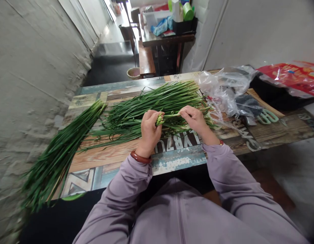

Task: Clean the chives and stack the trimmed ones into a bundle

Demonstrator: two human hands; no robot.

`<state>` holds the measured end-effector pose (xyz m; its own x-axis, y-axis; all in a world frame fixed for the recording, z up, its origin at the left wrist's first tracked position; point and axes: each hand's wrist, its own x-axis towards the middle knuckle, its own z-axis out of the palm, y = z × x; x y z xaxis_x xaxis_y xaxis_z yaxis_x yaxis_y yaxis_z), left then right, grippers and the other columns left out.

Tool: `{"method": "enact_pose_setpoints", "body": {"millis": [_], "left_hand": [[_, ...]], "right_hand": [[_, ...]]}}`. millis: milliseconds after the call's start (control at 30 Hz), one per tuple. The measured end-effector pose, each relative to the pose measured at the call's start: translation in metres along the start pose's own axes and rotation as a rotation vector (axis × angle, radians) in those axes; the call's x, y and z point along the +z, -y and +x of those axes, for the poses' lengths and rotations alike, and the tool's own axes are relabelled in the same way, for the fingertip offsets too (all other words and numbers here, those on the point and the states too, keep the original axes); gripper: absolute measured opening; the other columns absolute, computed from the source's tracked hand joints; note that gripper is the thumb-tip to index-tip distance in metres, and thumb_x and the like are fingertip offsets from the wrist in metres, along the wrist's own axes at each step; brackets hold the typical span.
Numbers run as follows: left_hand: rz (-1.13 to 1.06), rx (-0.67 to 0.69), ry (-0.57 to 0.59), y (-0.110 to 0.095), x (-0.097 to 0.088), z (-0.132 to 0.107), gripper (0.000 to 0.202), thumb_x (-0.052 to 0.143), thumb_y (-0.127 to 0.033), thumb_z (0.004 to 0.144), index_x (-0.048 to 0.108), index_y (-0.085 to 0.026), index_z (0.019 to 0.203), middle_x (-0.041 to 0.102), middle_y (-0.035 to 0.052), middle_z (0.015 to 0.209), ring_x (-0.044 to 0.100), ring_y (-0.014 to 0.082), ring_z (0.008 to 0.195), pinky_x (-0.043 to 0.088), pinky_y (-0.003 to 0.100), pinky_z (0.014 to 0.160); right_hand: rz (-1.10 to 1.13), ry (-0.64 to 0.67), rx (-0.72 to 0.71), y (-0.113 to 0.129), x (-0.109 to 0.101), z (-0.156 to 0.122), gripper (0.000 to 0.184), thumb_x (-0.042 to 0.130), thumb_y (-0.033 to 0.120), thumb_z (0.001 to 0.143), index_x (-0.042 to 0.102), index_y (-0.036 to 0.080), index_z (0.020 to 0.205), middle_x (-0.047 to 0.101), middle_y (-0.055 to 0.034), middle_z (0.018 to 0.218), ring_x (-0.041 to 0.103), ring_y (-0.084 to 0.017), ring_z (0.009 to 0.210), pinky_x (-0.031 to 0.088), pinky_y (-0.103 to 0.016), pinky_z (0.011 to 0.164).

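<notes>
My left hand [149, 132] is closed around a small bunch of garlic chives [160, 120], whose pale green cut ends poke out by the thumb. Between my two hands stretches a single chive stalk [172, 115]; my right hand [194, 121] pinches its pale end between thumb and fingers. Just behind both hands lies a large loose pile of garlic chives [151, 101], pale ends to the right. At the table's left end rests a separate bundle of chives [67, 149], its leaves hanging over the edge.
Clear plastic bags [223, 89] lie right of the pile, beside green-handled scissors [268, 117] and a dark cloth [248, 105]. A red plastic bag [291, 78] is farther right. Beyond the patterned table [96, 154] stand a wooden bench [146, 57], a basket [133, 73] and another table [169, 40].
</notes>
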<state>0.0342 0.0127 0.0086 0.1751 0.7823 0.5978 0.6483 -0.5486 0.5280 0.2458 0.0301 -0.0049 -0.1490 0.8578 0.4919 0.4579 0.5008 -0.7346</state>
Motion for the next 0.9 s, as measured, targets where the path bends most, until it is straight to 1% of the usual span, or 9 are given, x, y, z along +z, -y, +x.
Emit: {"method": "enact_pose_setpoints", "body": {"millis": [100, 200, 267, 333, 467, 533, 667, 800, 900], "left_hand": [[0.072, 0.069, 0.053, 0.001, 0.001, 0.000, 0.025, 0.046, -0.025, 0.097, 0.069, -0.019, 0.105, 0.068, 0.0084, 0.105, 0.057, 0.0217, 0.101, 0.044, 0.036, 0.090], [0.150, 0.100, 0.241, 0.003, 0.004, -0.001, 0.024, 0.048, -0.021, 0.094, 0.068, -0.020, 0.109, 0.070, 0.0083, 0.105, 0.059, 0.0238, 0.102, 0.043, 0.038, 0.090], [0.196, 0.091, 0.366, 0.003, 0.007, -0.001, 0.025, 0.048, -0.018, 0.092, 0.066, -0.020, 0.110, 0.070, 0.0084, 0.100, 0.061, 0.0243, 0.098, 0.043, 0.037, 0.087], [0.217, 0.069, 0.418, 0.003, 0.008, -0.001, 0.026, 0.047, -0.016, 0.091, 0.065, -0.021, 0.109, 0.069, 0.0085, 0.098, 0.062, 0.0242, 0.097, 0.043, 0.036, 0.084], [0.179, -0.013, 0.329, 0.006, 0.006, 0.001, 0.019, 0.046, -0.017, 0.091, 0.063, -0.020, 0.098, 0.069, 0.0077, 0.093, 0.063, 0.0222, 0.091, 0.043, 0.032, 0.078], [0.110, -0.055, 0.248, 0.010, 0.005, 0.003, 0.018, 0.045, -0.021, 0.094, 0.062, -0.020, 0.091, 0.069, 0.0063, 0.087, 0.063, 0.0201, 0.085, 0.044, 0.030, 0.076], [-0.036, -0.099, 0.142, 0.015, 0.003, 0.004, 0.024, 0.041, -0.032, 0.098, 0.061, -0.020, 0.089, 0.068, 0.0023, 0.081, 0.062, 0.0161, 0.079, 0.045, 0.027, 0.075], [-0.072, -0.111, 0.146, 0.014, 0.003, 0.003, 0.027, 0.040, -0.035, 0.099, 0.060, -0.020, 0.086, 0.068, 0.0025, 0.082, 0.062, 0.0149, 0.079, 0.045, 0.026, 0.074], [-0.085, -0.111, 0.136, 0.012, 0.003, 0.003, 0.027, 0.041, -0.034, 0.099, 0.059, -0.020, 0.084, 0.068, 0.0020, 0.082, 0.062, 0.0145, 0.078, 0.045, 0.026, 0.074]], "right_hand": [[0.006, 0.022, -0.084, 0.006, 0.008, -0.001, 0.039, 0.046, 0.047, 0.098, 0.066, 0.022, 0.077, 0.068, -0.0055, 0.083, 0.063, -0.018, 0.082, 0.049, -0.032, 0.079], [0.012, 0.037, -0.124, 0.013, 0.015, -0.002, 0.038, 0.046, 0.046, 0.098, 0.066, 0.022, 0.078, 0.068, -0.0058, 0.085, 0.063, -0.017, 0.085, 0.049, -0.032, 0.082], [0.026, 0.040, -0.103, 0.014, 0.018, -0.003, 0.040, 0.046, 0.049, 0.098, 0.066, 0.022, 0.077, 0.069, -0.0057, 0.085, 0.063, -0.018, 0.086, 0.049, -0.032, 0.083], [0.065, 0.029, -0.011, 0.010, 0.020, -0.003, 0.042, 0.047, 0.053, 0.096, 0.067, 0.021, 0.077, 0.069, -0.0053, 0.084, 0.063, -0.018, 0.083, 0.050, -0.032, 0.080], [0.186, -0.119, 0.304, -0.005, 0.015, -0.001, 0.049, 0.047, 0.063, 0.091, 0.066, 0.020, 0.076, 0.068, -0.0025, 0.074, 0.061, -0.014, 0.067, 0.050, -0.028, 0.066], [0.223, -0.138, 0.362, -0.011, 0.009, -0.001, 0.049, 0.051, 0.064, 0.089, 0.065, 0.020, 0.074, 0.068, -0.0020, 0.071, 0.059, -0.013, 0.064, 0.049, -0.026, 0.063], [0.199, 0.008, 0.285, -0.011, -0.003, -0.001, 0.043, 0.056, 0.057, 0.088, 0.069, 0.020, 0.072, 0.070, -0.0028, 0.073, 0.061, -0.014, 0.067, 0.048, -0.028, 0.065], [0.099, 0.163, 0.190, -0.003, -0.010, -0.003, 0.025, 0.066, 0.042, 0.082, 0.073, 0.019, 0.078, 0.070, -0.0013, 0.074, 0.058, -0.013, 0.065, 0.044, -0.027, 0.061], [0.088, 0.277, 0.140, 0.004, -0.010, -0.005, 0.018, 0.068, 0.036, 0.080, 0.074, 0.019, 0.081, 0.069, -0.0006, 0.075, 0.057, -0.012, 0.064, 0.044, -0.025, 0.060]]}}
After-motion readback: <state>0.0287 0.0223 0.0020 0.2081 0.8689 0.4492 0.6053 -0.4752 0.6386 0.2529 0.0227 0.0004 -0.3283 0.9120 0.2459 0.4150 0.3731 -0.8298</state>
